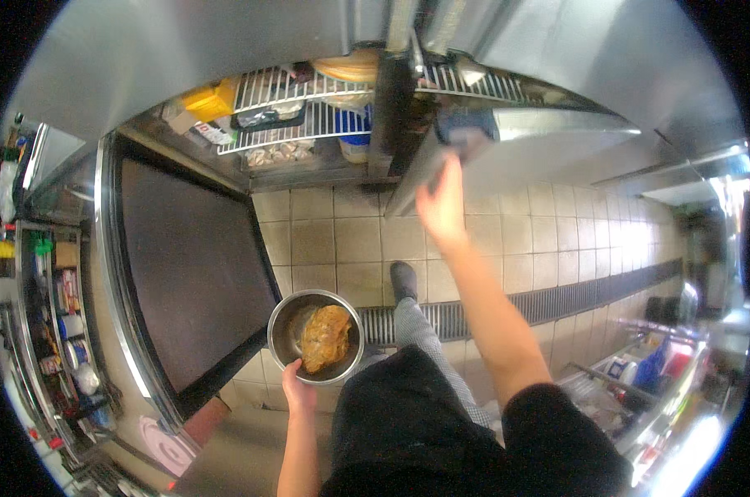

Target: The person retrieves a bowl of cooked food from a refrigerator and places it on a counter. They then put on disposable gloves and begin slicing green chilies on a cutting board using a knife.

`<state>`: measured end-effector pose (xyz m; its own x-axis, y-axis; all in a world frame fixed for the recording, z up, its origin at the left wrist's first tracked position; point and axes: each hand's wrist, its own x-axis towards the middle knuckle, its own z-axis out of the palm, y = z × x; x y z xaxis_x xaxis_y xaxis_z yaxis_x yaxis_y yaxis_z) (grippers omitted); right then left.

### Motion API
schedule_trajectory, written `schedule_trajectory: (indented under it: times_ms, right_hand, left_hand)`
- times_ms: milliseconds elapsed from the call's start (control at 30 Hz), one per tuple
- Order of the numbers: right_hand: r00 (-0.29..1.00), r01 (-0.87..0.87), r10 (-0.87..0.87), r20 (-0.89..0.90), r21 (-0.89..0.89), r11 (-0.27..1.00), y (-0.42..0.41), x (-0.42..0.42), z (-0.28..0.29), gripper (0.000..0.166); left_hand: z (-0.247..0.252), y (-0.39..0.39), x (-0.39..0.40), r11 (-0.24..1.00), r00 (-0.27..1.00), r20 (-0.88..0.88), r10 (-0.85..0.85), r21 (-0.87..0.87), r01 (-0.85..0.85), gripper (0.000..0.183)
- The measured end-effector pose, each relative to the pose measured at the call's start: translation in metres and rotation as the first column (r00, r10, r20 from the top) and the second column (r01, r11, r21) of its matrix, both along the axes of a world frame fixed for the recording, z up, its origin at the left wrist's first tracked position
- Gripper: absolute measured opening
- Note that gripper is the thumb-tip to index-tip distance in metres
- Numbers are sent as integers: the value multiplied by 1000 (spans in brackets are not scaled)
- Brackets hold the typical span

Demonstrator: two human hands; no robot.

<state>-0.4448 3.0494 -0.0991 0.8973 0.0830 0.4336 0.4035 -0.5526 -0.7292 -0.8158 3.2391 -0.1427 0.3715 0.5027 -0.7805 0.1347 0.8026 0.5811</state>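
Observation:
My left hand (300, 388) grips the rim of a round stainless steel bowl (273, 323), with the thumb over the near edge. Inside the bowl lies a large lump of food (326, 338), yellow-brown and coated, perhaps marinated meat. My right hand (443, 211) is up at the edge of the right refrigerator door (421, 164), its fingers against the door and partly blurred. That door stands partly open. The left refrigerator door (191, 267) is swung wide, its dark inner panel facing me, beside the bowl.
Wire shelves (344, 127) in the refrigerator hold a yellow box (210, 100), a blue-and-white tub (354, 146) and wrapped items. A floor drain grate (437, 320) crosses the tiles. Racks with goods (70, 323) stand at left, and a loaded cart (629, 385) at right.

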Motion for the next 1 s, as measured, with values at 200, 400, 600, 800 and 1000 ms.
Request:
schedule_trajectory:
  times_ms: [200,400,600,800,1000]
  right_hand:
    - [743,334,-308,-594,-70,940,-140,-209,-21,55]
    - [529,820,-565,-633,210,533,-319,-311,-47,50]
    - [328,871,-693,-642,-78,485,-386,-310,2,30]
    - [255,953,-812,-526,-6,303,-361,-331,-152,34]
    - [605,506,-382,-699,-33,862,-244,-118,-187,23]
  left_hand:
    - [-15,-2,22,990,989,-47,-138,-1,138,38]
    - [-43,-32,124,918,925,37,-378,145,370,35]
    - [-20,-73,223,457,577,-263,-773,400,795,29]
    - [-29,-88,296,627,651,-98,-753,194,755,33]
    - [-100,-55,339,571,597,-166,-785,178,801,36]
